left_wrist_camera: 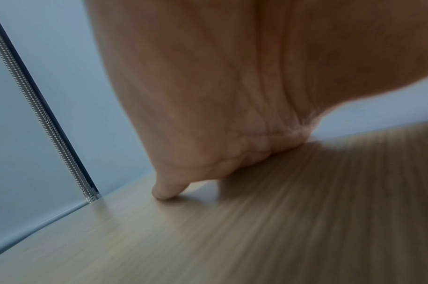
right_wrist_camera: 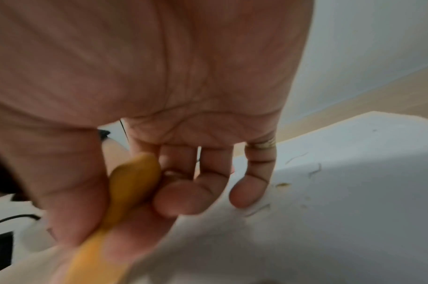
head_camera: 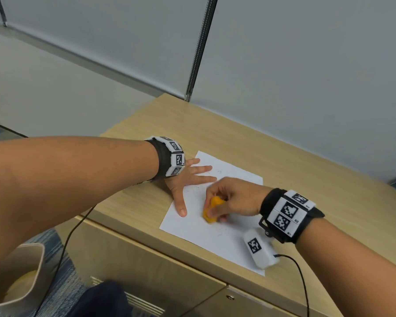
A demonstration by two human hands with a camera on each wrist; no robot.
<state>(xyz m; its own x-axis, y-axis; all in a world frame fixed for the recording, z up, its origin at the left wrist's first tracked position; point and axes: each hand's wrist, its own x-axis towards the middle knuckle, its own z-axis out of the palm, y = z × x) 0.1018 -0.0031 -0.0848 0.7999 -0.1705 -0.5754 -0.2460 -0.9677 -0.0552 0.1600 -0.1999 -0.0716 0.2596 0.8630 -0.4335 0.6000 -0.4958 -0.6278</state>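
Room: grey panels [head_camera: 306, 65] behind a wood-grain bench [head_camera: 284, 161]; the top is smooth and level.

Paper [head_camera: 215, 239]: one white sheet, flat on the bench near its front edge. Judged thin and light; it will slide or crease unless pinned.

Left hand [head_camera: 188, 177]: fingers straight and spread, pressing the sheet's left part down.

Right hand [head_camera: 233, 197]: thumb and fingers pinch the eraser [head_camera: 212, 210]. It is orange, its lower end on the paper just beside the left thumb. Judged soft, rubbery, grippy and light; hold it low, near the working end, so it does not bend.

Faint marks [right_wrist_camera: 314, 170] and crumbs [right_wrist_camera: 283, 184] lie on the sheet.
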